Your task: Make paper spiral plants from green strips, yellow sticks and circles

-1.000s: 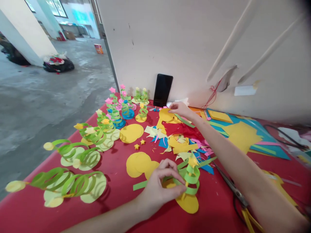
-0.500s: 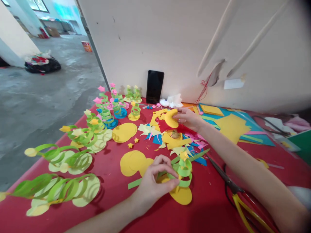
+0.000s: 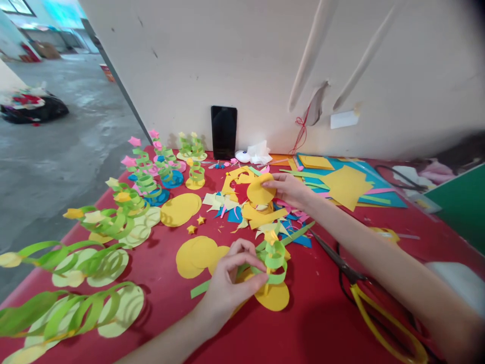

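Observation:
My left hand is closed in a pinch at the side of a small paper tree, a light green paper spiral round a yellow stem. A yellow star tops it, and a yellow paper disc lies under it on the red table. My right hand holds a yellow paper disc by its right edge, above the paper scraps. More yellow discs overlap left of my left hand, with a green paper strip nearby. Two small yellow stars lie farther back.
Finished paper spirals stand or lean along the left side. Scissors with yellow handles lie under my right forearm. A black phone leans on the wall. Blue and yellow paper sheets lie at the back right.
The view has shifted to the right. The yellow disc in my right hand appeared bent and now shows flatter, facing me. My left hand keeps its pinch at the paper tree.

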Available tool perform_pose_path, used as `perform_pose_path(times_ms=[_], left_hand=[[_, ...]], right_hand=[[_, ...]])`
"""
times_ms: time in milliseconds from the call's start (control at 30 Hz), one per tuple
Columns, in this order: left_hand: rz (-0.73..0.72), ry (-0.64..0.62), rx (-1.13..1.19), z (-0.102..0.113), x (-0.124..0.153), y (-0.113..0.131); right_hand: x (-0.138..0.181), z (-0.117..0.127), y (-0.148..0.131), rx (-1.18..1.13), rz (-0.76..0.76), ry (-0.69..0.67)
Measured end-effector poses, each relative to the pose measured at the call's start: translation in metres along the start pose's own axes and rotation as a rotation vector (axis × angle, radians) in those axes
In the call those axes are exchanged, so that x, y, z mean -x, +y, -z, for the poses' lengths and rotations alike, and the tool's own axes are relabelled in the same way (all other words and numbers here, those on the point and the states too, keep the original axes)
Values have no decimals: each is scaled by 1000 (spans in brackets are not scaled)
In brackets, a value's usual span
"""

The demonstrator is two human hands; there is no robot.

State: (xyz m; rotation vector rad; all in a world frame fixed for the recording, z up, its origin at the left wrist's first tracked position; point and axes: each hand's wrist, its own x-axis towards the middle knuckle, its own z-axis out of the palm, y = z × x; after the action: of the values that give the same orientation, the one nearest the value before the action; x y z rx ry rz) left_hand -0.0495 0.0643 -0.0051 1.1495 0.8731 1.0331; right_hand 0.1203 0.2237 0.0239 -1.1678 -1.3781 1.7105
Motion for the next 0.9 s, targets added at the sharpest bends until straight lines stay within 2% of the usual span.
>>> perform_pose_path(times_ms=[267, 600, 767, 900], left_hand=[[-2, 9, 3, -1, 0, 0], [9, 28, 0, 0, 1, -1], [24, 102, 14, -2, 2, 3], [22, 171, 78, -4, 5, 18]], right_hand=[[14, -8, -3, -27, 6, 20], [48, -6, 0, -21, -10, 156], [71, -13, 8, -20, -23, 169], [93, -24, 6, -57, -1, 125]])
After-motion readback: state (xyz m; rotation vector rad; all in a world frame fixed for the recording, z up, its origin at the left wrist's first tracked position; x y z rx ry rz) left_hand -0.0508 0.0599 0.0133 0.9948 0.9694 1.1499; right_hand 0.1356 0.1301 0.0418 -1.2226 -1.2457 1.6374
